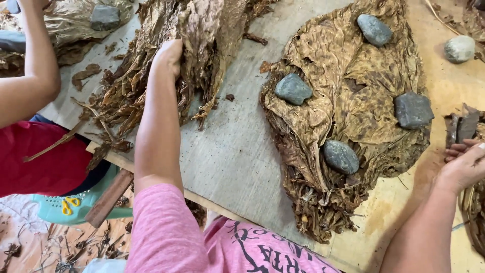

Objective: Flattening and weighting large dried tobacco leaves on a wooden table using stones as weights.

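My left hand [169, 54] reaches far forward and grips into a loose heap of dried brown leaves [202, 45] on the grey board; its fingers are buried in the heap. At the right edge, my right hand [466, 164] holds dark leaf pieces [462, 126], fingers curled against them. Between my arms lies a flattened stack of broad dried leaves [353, 91], weighed down by several grey stones, such as one stone [293, 89] on its left side and another stone [341, 156] near its front.
A pale stone [459, 48] sits alone on the wooden tabletop [444, 86] at the far right. Another person's arm [35, 76] reaches in at the left, over a second leaf pile with a stone [105, 16]. A teal stool [65, 207] stands below.
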